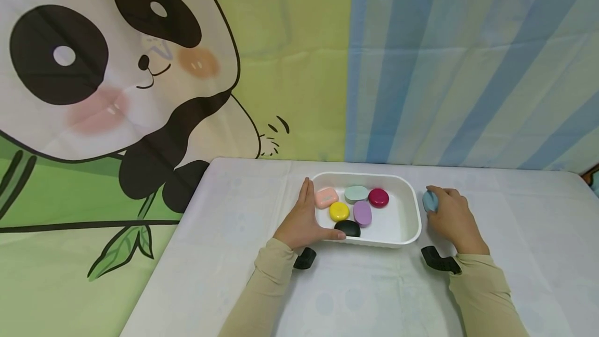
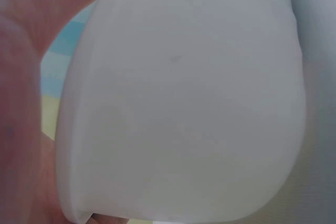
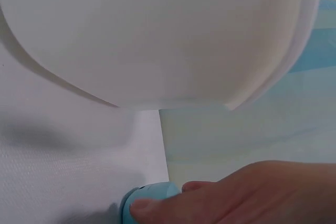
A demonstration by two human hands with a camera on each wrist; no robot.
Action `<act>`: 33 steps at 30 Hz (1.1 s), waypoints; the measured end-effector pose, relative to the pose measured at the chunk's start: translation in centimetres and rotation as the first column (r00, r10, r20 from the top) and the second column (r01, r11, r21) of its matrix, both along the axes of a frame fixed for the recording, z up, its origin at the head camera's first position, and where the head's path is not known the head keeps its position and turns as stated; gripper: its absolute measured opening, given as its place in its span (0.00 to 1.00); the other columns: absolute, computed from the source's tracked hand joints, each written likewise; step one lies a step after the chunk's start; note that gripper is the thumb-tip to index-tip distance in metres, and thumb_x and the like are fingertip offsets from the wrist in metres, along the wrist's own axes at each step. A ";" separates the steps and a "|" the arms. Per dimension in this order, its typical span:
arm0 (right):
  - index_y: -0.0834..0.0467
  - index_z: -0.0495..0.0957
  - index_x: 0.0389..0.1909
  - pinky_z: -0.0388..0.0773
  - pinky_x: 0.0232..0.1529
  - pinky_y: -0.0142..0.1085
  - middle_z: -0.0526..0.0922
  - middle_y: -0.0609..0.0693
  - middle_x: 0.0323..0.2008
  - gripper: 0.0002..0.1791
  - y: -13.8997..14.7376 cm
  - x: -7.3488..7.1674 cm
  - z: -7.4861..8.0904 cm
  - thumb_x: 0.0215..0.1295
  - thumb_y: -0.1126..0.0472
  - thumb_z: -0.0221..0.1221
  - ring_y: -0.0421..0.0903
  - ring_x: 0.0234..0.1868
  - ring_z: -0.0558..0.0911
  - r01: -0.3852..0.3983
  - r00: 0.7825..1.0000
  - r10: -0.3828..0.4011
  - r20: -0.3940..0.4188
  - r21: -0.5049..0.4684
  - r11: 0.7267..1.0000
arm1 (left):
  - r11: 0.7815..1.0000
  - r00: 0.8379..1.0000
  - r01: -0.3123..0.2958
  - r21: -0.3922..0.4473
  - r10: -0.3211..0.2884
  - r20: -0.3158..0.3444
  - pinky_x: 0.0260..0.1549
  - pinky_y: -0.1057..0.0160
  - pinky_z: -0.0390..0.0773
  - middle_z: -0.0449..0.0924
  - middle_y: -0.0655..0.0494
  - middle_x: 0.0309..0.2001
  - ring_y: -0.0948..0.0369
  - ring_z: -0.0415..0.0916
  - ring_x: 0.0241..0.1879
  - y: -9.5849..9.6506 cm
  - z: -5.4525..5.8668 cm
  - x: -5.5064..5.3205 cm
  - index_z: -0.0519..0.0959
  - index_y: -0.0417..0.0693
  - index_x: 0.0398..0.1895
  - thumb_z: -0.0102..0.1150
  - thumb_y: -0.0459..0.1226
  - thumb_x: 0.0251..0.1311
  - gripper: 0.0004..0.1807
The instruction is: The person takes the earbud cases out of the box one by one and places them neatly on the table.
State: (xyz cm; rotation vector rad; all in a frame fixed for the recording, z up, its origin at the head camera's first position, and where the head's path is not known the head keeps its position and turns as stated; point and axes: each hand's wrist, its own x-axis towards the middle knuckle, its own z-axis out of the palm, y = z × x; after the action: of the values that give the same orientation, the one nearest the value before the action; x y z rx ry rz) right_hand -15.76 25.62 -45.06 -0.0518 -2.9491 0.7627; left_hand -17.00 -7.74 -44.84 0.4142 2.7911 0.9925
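Note:
A white plastic tray (image 1: 408, 217) stands on the table. Thumb along the front rim and fingers up its left end, my left hand (image 1: 306, 222) holds it; the left wrist view shows the tray's outer end wall (image 2: 194, 98) between thumb and fingers. Just beyond the tray's right end, my right hand (image 1: 454, 220) pinches a small light-blue rounded piece (image 1: 429, 201), low over or on the table; contact is unclear. A seam runs near the edge of the blue piece (image 3: 157, 190). Inside the tray's left part lie a pink piece (image 1: 326, 197), a yellow one (image 1: 339, 211) and a black one (image 1: 348, 228).
Also in the tray are a mint oval (image 1: 356, 194), a crimson round piece (image 1: 378, 198) and a lilac oval (image 1: 362, 214). A white cloth covers the table (image 1: 365, 290). Behind it hangs a printed curtain (image 1: 299, 66). Black wrist mounts (image 1: 440, 260) sit under both wrists.

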 end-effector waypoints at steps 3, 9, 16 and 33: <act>0.68 0.65 0.61 0.66 0.41 0.67 0.62 0.78 0.54 0.31 0.0 0.0 0.2 0.53 0.67 0.58 0.76 0.51 0.62 0.003 1.000 -0.003 -0.006 0.006 1.000 | 1.000 1.000 0.000 -0.005 0.000 0.005 0.60 0.56 0.63 0.22 0.56 0.73 0.53 0.47 0.69 0.0 0.1 0.0 0.31 0.47 0.73 0.71 0.67 0.24 0.78; 0.68 0.64 0.61 0.66 0.41 0.67 0.61 0.77 0.55 0.32 -0.1 0.2 0.9 0.54 0.64 0.60 0.76 0.52 0.61 -0.003 0.999 0.003 -0.033 0.009 1.000 | 1.000 1.000 0.001 -0.003 -0.001 0.004 0.60 0.56 0.63 0.23 0.56 0.73 0.53 0.46 0.70 0.0 0.1 0.0 0.31 0.46 0.73 0.71 0.67 0.24 0.78; 0.67 0.64 0.61 0.63 0.46 0.67 0.62 0.75 0.56 0.30 -0.5 0.6 1.9 0.57 0.63 0.59 0.75 0.53 0.60 -0.014 0.995 0.015 -0.096 0.010 1.000 | 1.000 1.000 -0.003 -0.004 0.003 0.012 0.60 0.56 0.62 0.23 0.56 0.73 0.53 0.45 0.70 0.0 0.2 0.0 0.32 0.47 0.73 0.71 0.67 0.24 0.78; 0.66 0.67 0.60 0.64 0.48 0.64 0.64 0.71 0.56 0.29 -3.3 1.8 4.6 0.56 0.66 0.61 0.70 0.55 0.61 -0.074 0.968 0.064 -0.241 -0.032 0.997 | 1.000 1.000 -0.003 -0.011 0.003 0.011 0.61 0.55 0.61 0.23 0.56 0.73 0.53 0.44 0.70 0.0 0.1 0.0 0.31 0.47 0.73 0.70 0.68 0.24 0.78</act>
State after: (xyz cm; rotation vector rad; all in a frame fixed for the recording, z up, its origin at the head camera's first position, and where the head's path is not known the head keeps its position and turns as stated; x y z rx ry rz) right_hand -14.00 22.28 -40.43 0.1317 -2.7183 0.7781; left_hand -16.99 -7.77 -44.70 0.4018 2.7863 0.9772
